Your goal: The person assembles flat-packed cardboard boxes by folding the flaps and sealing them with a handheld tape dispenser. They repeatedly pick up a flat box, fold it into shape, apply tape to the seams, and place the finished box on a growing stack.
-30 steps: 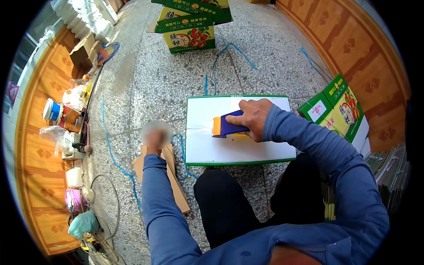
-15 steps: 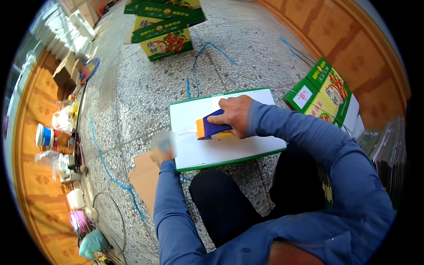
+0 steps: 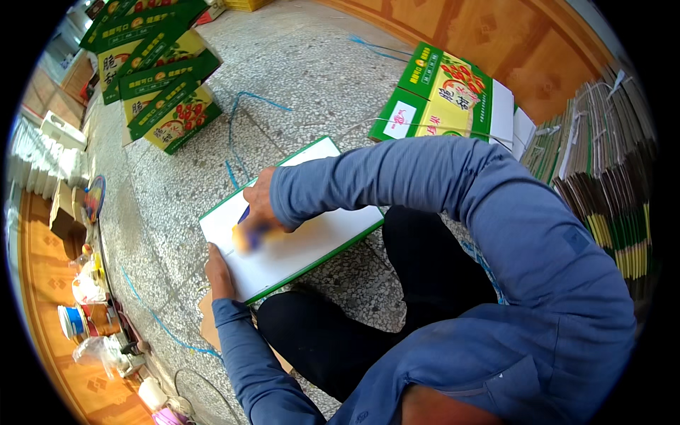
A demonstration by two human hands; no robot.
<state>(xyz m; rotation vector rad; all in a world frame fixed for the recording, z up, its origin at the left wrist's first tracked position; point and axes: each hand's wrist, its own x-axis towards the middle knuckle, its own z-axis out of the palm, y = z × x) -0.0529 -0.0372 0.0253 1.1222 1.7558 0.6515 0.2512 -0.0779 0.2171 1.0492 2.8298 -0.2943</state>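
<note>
A flat carton (image 3: 319, 244) with a white face and green edges lies in front of my knees, turned at an angle. My right hand (image 3: 262, 202) is closed round a dark blue and orange tape dispenser (image 3: 248, 238), which is smeared by motion over the white face. Part of its body is hidden under my fingers. At the carton's left end, my left hand (image 3: 219, 272) grips the edge, its fingers along the side.
Green and yellow printed cartons (image 3: 170, 117) are stacked at the far left. Another printed carton (image 3: 439, 95) lies far right, near bundled flat cardboard (image 3: 598, 166). Blue strapping (image 3: 234, 127) trails on the speckled floor. Brown cardboard (image 3: 207, 322) lies by my left arm.
My left hand has come from beside the carton onto its left end. The right hand has moved left with the tape dispenser. The view has turned, so the carton appears lower left and tilted.
</note>
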